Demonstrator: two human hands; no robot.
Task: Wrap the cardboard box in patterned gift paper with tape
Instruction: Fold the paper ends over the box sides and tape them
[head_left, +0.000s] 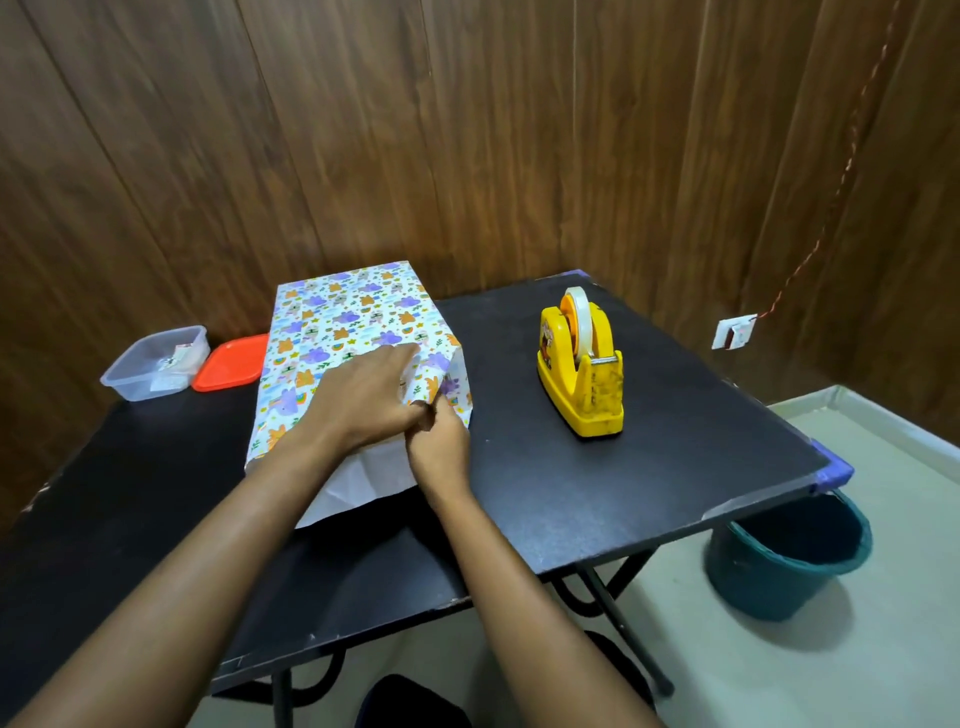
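Note:
The box lies on the black table (597, 493), fully covered by patterned gift paper (337, 322) with purple and orange figures; no cardboard shows. At the near end the paper's white underside (363, 483) spreads on the table. My left hand (363, 395) lies flat on top of the wrapped box near its front right corner, fingers stretched forward. My right hand (439, 436) pinches the paper fold at that corner, just below the left hand. A yellow tape dispenser (582, 364) with a clear tape roll stands to the right, apart from the box.
A clear plastic container (156, 364) and its red lid (231, 361) sit at the table's far left. A teal bucket (789, 556) stands on the floor under the table's right corner. Wood-panelled walls close in behind and to the right.

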